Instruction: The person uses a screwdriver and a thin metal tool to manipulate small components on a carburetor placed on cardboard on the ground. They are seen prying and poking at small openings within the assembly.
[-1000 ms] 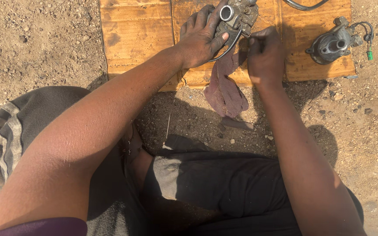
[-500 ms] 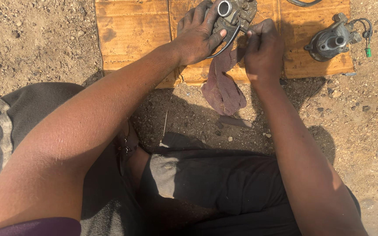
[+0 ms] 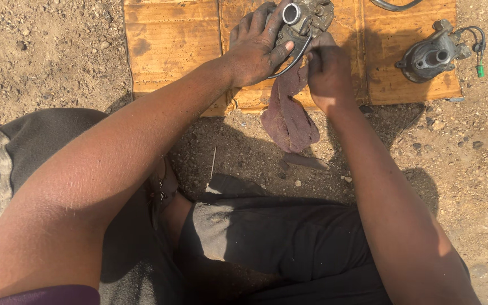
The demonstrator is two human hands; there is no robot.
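Both my hands on the grimy grey metal carburettor.
Left hand wraps it; right hand pinches the dull purple rag (over brown cardboard).

Both arms reach forward, left hand cupped with fingers curled, right hand closed in a fist

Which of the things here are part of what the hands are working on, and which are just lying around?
In hand:
- left hand gripping the grimy grey metal engine part with a round opening
- right hand beside it
- dull purple rag hanging below

Lying about:
- second grey metal part with a green-tipped wire
- flattened brown cardboard sheet
- thin metal rod on the dirt
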